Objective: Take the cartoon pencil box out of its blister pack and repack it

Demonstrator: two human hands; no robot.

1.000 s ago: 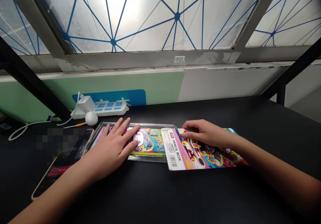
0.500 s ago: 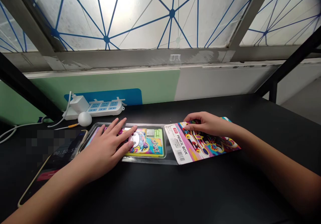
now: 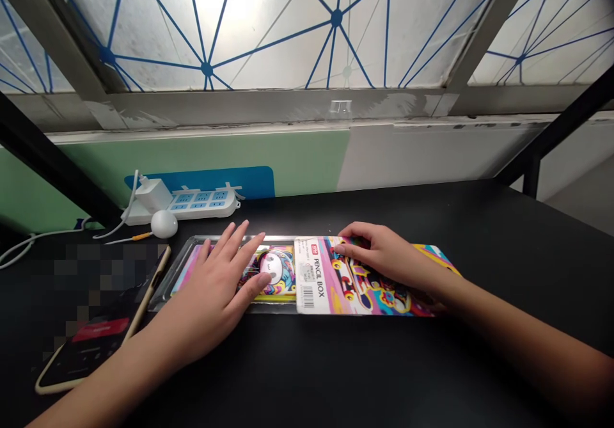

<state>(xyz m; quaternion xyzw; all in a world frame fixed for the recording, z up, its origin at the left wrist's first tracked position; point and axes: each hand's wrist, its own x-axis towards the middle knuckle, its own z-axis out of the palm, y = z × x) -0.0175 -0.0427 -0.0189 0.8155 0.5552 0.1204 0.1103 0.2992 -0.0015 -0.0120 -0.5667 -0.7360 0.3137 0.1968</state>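
Observation:
A colourful pencil box (image 3: 278, 272) with a panda-like cartoon face lies in a clear plastic tray (image 3: 169, 281) on the black desk. My left hand (image 3: 223, 274) is spread over its left part, fingers apart, hiding much of it. The printed backing card (image 3: 330, 287), marked "PENCIL BOX" with a barcode, covers the right end of the tray and pencil box. My right hand (image 3: 369, 249) pinches the card at its far edge, thumb on top and curled fingers at the edge. Part of the card's right side sits under my right wrist.
A phone (image 3: 100, 351) in a pale case lies left of the tray, near my left forearm. Behind stand a white power strip (image 3: 206, 204) with a plugged-in adapter (image 3: 153, 194), and a round white object (image 3: 164, 224) on a cable. The wall and window close off the back.
The card has slid left with my right hand, from a slanted position to nearly in line with the tray, and now covers the pencil box's right end. My left hand stays spread.

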